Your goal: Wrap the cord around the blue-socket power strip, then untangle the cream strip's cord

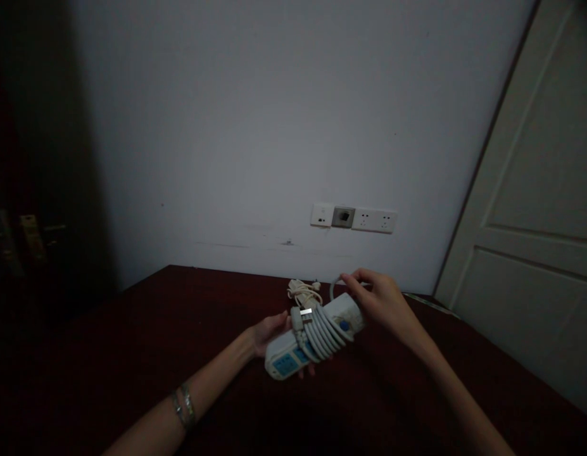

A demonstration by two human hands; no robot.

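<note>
My left hand is at 9 o'clock of the strip. Its grip is closed around the strip from beneath, with the thumb on the top edge, and a bracelet sits on that wrist. The strip is over the dark red surface; I cannot tell whether it touches. It lies slanted, with the blue-socket end toward 7 o'clock and the far end toward 1 o'clock.

The cord runs around the strip's middle in a row of neat turns. The plug shows at 11 o'clock of those turns, beside my left fingers. As I judge it, most of the winding is done.

What is left is a short loop standing free at the 1 o'clock end. My right hand is there, its grip pinching that loop between thumb and forefinger.

At 12 o'clock behind the strip, a second bundled cable lies on the surface. Wall sockets sit higher up, and a door stands at 3 o'clock.
</note>
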